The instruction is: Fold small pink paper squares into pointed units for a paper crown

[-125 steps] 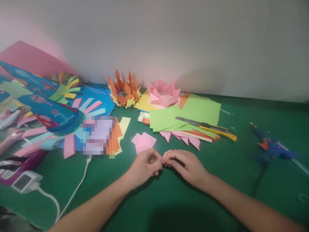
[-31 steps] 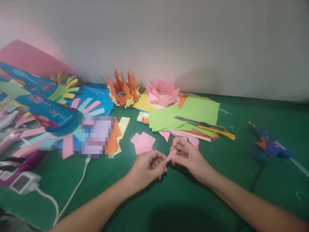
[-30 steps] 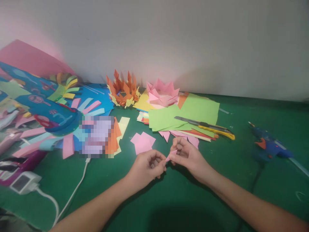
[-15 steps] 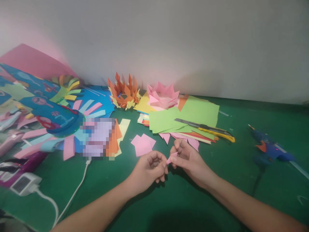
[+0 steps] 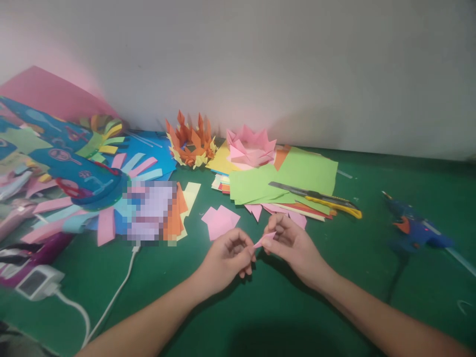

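Observation:
A small folded piece of pink paper [image 5: 265, 240] is pinched between both hands above the green table. My left hand [image 5: 228, 260] grips its left tip with thumb and forefinger. On its other side, my right hand [image 5: 293, 245] holds the paper between thumb and fingers, which hide part of it. Flat pink paper squares [image 5: 220, 222] lie just beyond my left hand. More pink paper pieces [image 5: 297, 219] stick out behind my right hand, beneath a stack of green paper [image 5: 253, 184]. A pink folded-paper ring [image 5: 253, 148] stands on papers at the back.
A yellow utility knife [image 5: 334, 202] rests on the green paper, blade out. A blue glue gun [image 5: 420, 228] lies at the right. An orange paper crown [image 5: 191, 144] stands near the wall. At the left are a blue paper cone [image 5: 70, 158] and a white cable [image 5: 128, 275].
The folded pink paper has turned slightly and shows a longer point between the hands. My left hand has shifted a little up and left; the right has barely moved.

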Tool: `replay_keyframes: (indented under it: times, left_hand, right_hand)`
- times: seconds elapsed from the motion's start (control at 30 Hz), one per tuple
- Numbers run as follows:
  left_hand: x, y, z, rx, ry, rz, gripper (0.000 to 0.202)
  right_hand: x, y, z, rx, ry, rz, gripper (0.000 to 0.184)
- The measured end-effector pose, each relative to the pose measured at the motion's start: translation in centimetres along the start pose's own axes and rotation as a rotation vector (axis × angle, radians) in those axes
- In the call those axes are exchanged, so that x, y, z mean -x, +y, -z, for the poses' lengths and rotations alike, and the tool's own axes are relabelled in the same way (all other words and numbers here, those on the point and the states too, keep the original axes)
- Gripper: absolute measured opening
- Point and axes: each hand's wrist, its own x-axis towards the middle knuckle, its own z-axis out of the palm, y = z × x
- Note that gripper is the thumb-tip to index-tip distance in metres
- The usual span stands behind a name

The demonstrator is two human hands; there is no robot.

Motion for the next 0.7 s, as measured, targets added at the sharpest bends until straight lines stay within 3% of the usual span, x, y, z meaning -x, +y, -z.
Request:
replay_keyframes:
  times: [0.13, 0.3, 0.5, 0.7]
  left_hand:
    - [0.11, 0.03, 0.19, -0.029, -0.019, -0.063, 0.022]
    - [0.18, -0.21, 0.34, -0.057, -0.077, -0.025, 0.023]
    - [0.08, -0.06, 0.41, -0.218, 0.009, -0.081, 0.027]
    - [-0.18, 0.13, 0.83, -0.098, 0.043, -0.074, 0.029]
  right_hand:
    - [-0.04, 0.04, 0.12, -0.056, -0.055, -0.042, 0.025]
    - [0.11, -0.11, 0.36, 0.007, -0.071, -0.019, 0.022]
    - [0.17, -0.01, 0.12, 0.058, -0.049, -0.043, 0.028]
    - [-0.17, 0.07, 0.18, 0.006, -0.053, -0.092, 0.028]
